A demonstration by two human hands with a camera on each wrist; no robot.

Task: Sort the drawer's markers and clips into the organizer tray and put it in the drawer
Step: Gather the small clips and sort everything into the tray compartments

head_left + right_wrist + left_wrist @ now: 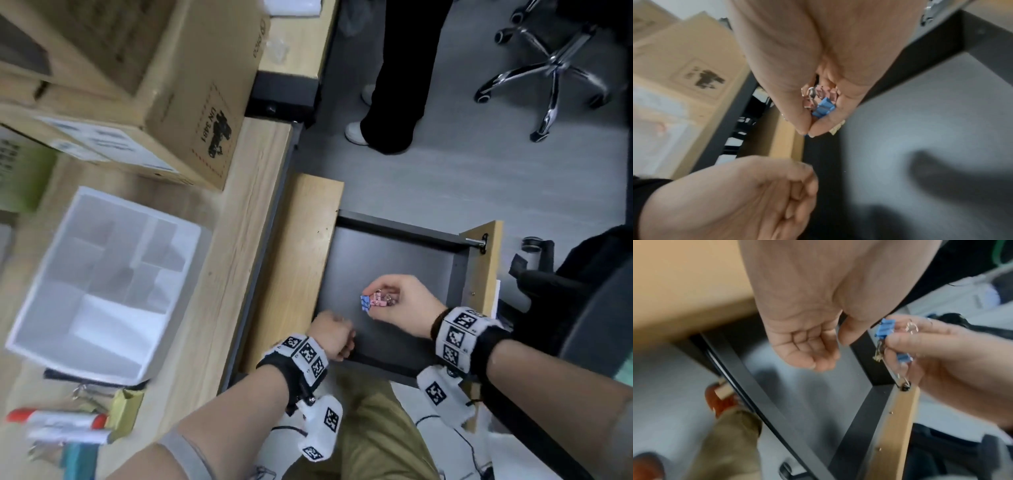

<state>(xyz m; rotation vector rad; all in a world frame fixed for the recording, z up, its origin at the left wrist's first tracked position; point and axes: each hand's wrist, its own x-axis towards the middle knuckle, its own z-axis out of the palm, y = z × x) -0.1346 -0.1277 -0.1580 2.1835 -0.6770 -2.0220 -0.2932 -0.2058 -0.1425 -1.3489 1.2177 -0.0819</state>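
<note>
The drawer stands pulled out, its dark floor bare. Above it my right hand pinches a bunch of small binder clips, blue and pink ones with wire handles. The right wrist view shows these clips between thumb and fingertips, and the left wrist view shows the blue ones. My left hand hovers by the drawer's left side, loosely curled, its cupped palm holding nothing. The white organizer tray sits on the desk with empty compartments. Markers and a yellow clip lie in front of it.
Cardboard boxes stand on the desk behind the tray. Another person's legs and an office chair base are on the floor beyond the drawer. A black chair is close at the right.
</note>
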